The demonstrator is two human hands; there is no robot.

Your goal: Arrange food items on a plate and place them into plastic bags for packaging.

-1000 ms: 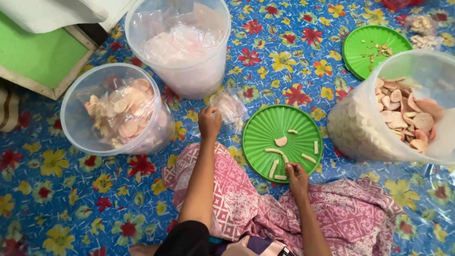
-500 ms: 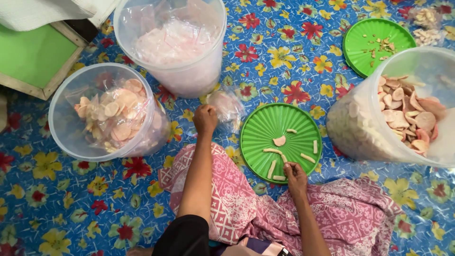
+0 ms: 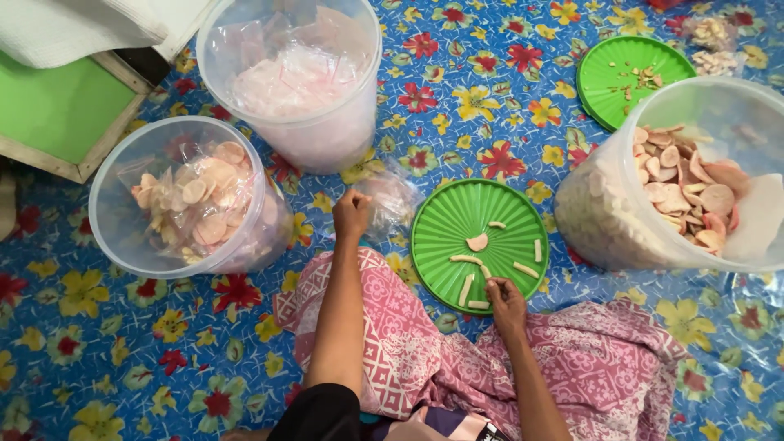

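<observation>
You're sitting on a blue flowered mat (image 3: 490, 90); on it rest three clear plastic buckets (image 3: 286, 73), two green lids (image 3: 445, 237) and a green-topped board (image 3: 57, 114).

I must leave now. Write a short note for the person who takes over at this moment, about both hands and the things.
Left hand: grips the small clear bag on the floor.
Right hand: fingertips on the cracker pieces at the near edge of the green plate.
Done: bagged crackers fill the left tub.
Left: loose crackers in the right tub; several pieces on the plate.
</observation>
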